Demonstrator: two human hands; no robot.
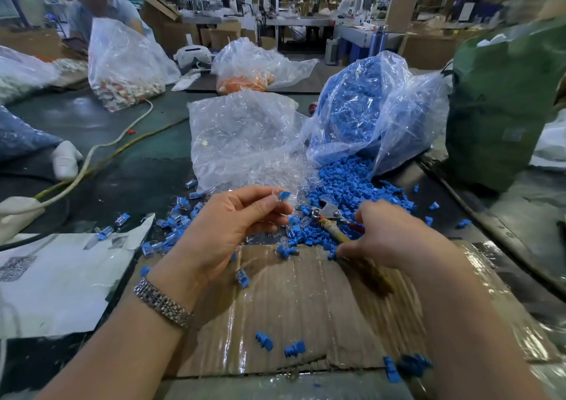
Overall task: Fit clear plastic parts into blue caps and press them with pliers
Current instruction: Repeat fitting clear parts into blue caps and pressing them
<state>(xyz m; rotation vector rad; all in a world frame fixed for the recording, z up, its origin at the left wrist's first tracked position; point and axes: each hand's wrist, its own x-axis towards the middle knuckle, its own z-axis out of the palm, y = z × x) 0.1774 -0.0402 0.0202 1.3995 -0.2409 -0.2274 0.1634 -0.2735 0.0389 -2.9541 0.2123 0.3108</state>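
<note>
My left hand pinches a clear plastic part with a blue cap on its end, held above the table. My right hand grips the taped handle of the pliers; their metal jaws lie on the heap of loose blue caps. That heap spills from a big clear bag of blue caps. A clear bag of clear plastic parts lies just beyond my left hand. Several assembled blue-and-clear pieces lie scattered to the left.
A taped cardboard sheet lies under my forearms with a few blue caps on it. White paper lies at left, a cable runs across the table, a green sack stands at right. Another person sits at the far left behind more bags.
</note>
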